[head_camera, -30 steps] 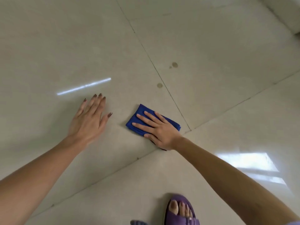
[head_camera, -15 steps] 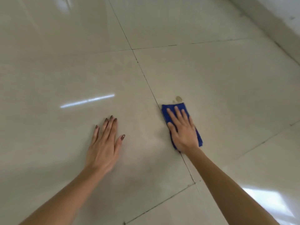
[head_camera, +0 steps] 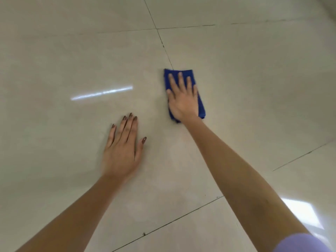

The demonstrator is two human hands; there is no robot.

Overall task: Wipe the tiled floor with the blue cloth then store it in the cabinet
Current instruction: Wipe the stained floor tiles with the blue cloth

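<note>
Blue cloth (head_camera: 199, 104) lies lengthwise away from the person, right hand (head_camera: 183, 99) pressed flat, fingers spread.

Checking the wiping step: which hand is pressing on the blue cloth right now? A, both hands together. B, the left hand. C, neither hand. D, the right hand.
D: the right hand lies flat on the blue cloth, while the left hand rests on the bare floor tile.

Both arms reach forward, the right hand (head_camera: 182, 99) pressed flat with fingers spread on the blue cloth (head_camera: 200, 104), the left hand (head_camera: 122, 150) lying palm-down, left of that cloth and nearer the person.
</note>
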